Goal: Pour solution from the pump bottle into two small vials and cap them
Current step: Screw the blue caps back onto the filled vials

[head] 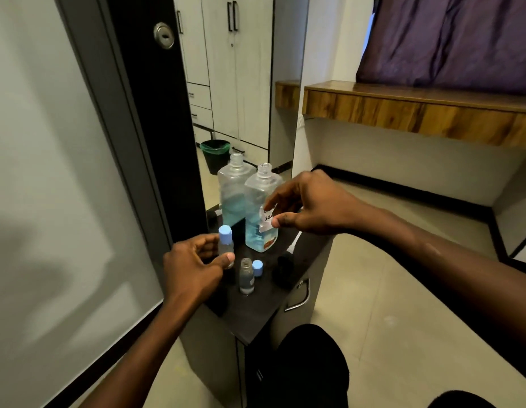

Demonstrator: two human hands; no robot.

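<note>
Upright at the far end of the black cabinet top (250, 316), against the mirror (244, 98): one large clear plastic bottle (257, 201), long axis vertical, bare threaded neck pointing straight up, no pump on it. Holds blue solution in roughly its lower half and carries a white handwritten label (267, 217) low on its right side. Appears a second time as a reflection in the mirror behind. Nearer the camera, two small clear vials, both upright with mouths up. Capped vial (226, 248), closed with a pale blue screw cap (225, 232), at the left edge of the top, gripped by the left hand (194, 269), thumb across the front and fingers curled behind; contents not discernible, nor whether the base rests on the top. Open vial (246, 276) just right of it, standing free and uncapped; liquid level too faint to read. One loose pale blue cap (257, 267) just beside the open vial on the right. Two blue caps in all, one on, one off. Right hand (311, 204) at the bottle's right side, fingers bent, thumb tip and forefinger tip over the label; cannot tell whether gripping or only touching. One black pump head (282, 267) with a white dip tube (294, 241) lying flat right of the vials, tube pointing away from the camera, past the bottle's right side.
</note>
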